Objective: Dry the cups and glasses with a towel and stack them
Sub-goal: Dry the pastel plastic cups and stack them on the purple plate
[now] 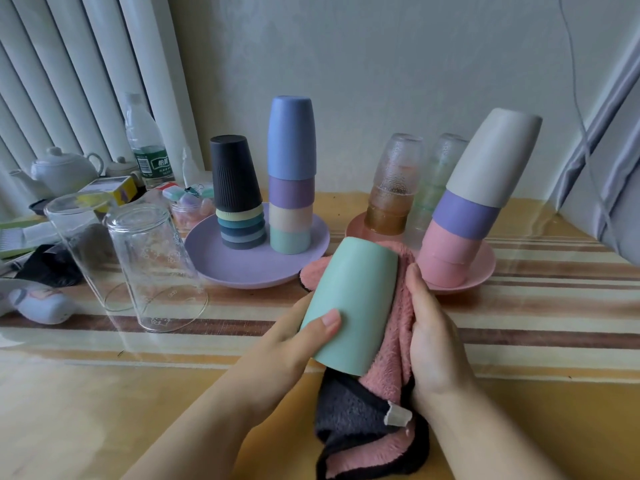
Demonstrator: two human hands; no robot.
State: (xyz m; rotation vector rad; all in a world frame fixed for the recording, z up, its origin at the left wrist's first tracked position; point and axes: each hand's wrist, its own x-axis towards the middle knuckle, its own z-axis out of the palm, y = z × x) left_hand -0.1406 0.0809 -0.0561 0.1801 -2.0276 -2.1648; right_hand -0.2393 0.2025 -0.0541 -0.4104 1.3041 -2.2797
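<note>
Green-labelled bottle (144, 143), writing unreadable; left hand (294, 336) holds mint cup (353, 303).

Soft even daylight, faint shadows, wide-angle edge bending, slightly soft focus

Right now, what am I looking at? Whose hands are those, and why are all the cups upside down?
This single picture comes from a camera worn on a person's head, looking down at their own two hands; there is no machine.

The left hand grips a mint green cup. The right hand presses a pink and grey towel against it to dry it.

On the striped table behind, a purple plate holds two upside-down stacks: one topped by a black cup, one by a blue cup. A pink plate holds a leaning stack topped by a grey cup. Two clear glasses stand upside down on the left.
</note>
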